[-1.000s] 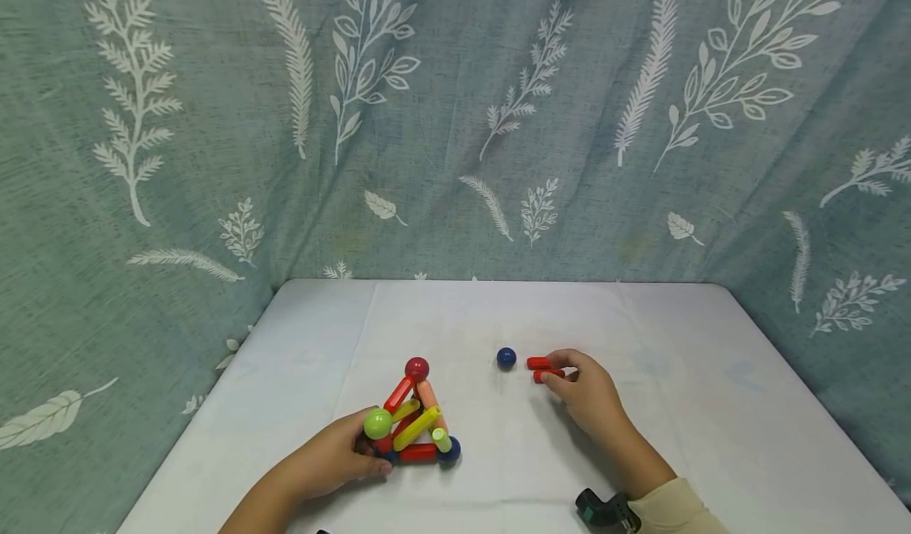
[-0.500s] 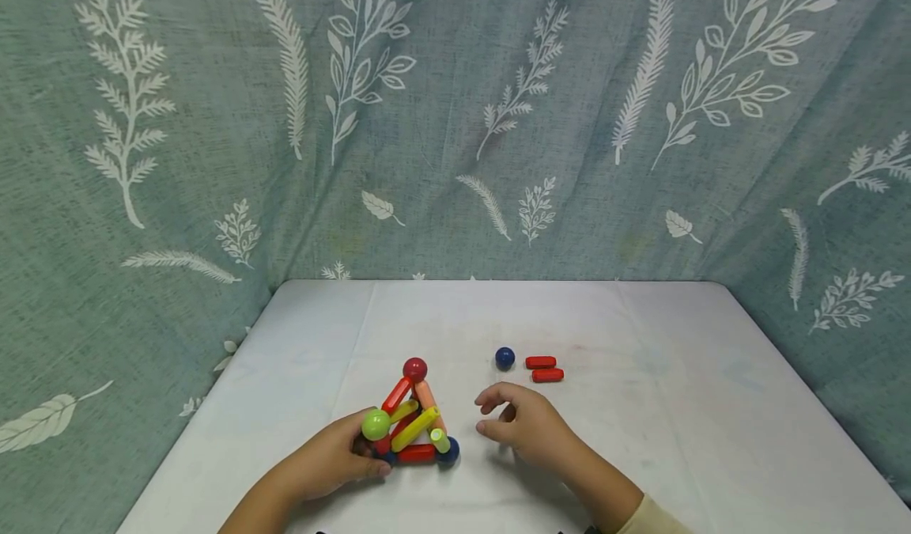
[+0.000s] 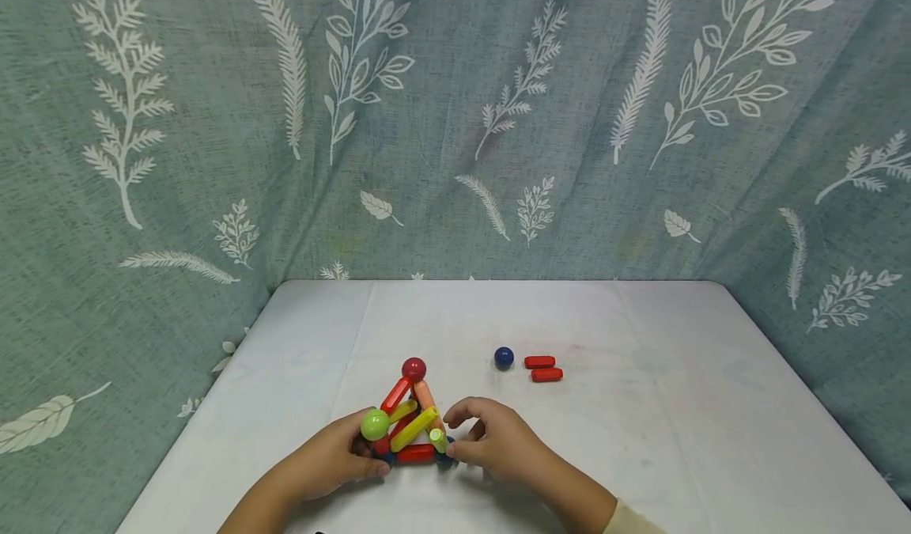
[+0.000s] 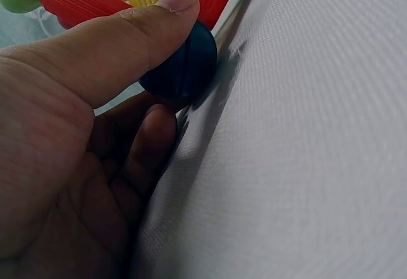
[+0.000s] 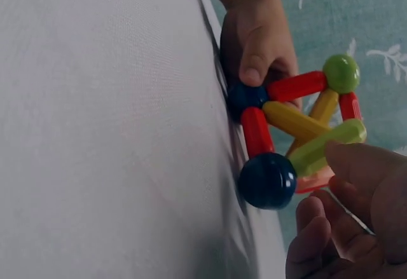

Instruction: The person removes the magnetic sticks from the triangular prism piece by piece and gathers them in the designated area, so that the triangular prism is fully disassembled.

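Ball-and-rod frame on the table

Head: left hand grips a corner; blue ball and red rods lie beyond. Left wrist: thumb partly hides that corner's navy ball. Right wrist: right hand overlaps a lime rod; whether pinching, I cannot tell.

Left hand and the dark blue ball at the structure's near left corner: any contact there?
Touching. The right wrist view shows it: the left hand has its thumb tip against the dark blue ball, with no gap between them.
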Demonstrator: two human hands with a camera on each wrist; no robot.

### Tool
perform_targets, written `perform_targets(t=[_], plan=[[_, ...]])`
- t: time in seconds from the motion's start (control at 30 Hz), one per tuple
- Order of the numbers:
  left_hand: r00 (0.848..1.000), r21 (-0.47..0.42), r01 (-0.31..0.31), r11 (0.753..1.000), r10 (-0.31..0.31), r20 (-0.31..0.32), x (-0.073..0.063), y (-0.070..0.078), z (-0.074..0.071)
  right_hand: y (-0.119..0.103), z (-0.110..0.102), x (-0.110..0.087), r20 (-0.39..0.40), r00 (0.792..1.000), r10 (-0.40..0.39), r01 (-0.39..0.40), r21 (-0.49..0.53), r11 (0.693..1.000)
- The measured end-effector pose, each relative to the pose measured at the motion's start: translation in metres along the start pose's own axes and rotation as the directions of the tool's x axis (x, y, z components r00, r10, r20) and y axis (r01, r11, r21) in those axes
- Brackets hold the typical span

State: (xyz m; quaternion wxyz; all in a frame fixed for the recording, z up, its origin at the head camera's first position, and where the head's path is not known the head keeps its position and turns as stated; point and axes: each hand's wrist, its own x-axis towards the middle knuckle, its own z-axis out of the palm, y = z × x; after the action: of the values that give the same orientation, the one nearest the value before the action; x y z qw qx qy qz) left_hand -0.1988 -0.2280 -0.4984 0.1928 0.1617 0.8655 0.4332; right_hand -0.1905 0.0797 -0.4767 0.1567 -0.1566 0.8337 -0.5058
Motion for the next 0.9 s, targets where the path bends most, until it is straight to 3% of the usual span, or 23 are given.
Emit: perform_targets(t=[0.23,0.9], plan=[[1.0,-0.007,-0.013,1.0,0.013,-0.002,-0.001,0.002,-0.001,-0.001,0.008,0.001,0.01,1.0,-0.003,0.003,0.015,1.0],[1.0,0.0,-0.009,1.0,0.009,0.006,-0.001,-0.001,-0.001,-0.003,0.013,-0.001,0.006,0.999,-0.04,0.04,-0.073,0.997]])
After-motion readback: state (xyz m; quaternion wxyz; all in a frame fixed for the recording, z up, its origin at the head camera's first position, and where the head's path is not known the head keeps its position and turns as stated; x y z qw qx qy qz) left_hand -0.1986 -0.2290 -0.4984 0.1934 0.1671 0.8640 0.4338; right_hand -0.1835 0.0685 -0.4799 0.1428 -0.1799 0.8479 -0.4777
